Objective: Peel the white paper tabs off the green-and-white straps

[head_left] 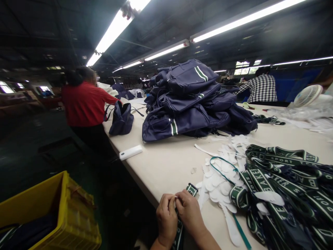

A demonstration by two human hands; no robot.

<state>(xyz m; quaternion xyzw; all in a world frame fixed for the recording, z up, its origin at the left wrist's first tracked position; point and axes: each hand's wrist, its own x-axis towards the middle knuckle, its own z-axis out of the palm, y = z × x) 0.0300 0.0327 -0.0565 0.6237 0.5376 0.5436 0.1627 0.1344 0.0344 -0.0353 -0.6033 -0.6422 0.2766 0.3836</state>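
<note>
Strap (191, 189), dk green w/ white lettering, pinched by both hands (179, 215)

My two hands meet at the table's (161, 163) near edge — left hand (166, 219) beside right hand (190, 213), both on a strap (191, 189). To their right lies the strap heap (286, 187); behind it, the bag pile (192, 100) — a crate (75, 215) sits on the floor at left.

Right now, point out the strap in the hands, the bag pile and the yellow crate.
strap (191, 189), head view, its end above the hands.
bag pile (189, 100), head view, middle bag.
yellow crate (78, 215), head view, side wall.
</note>
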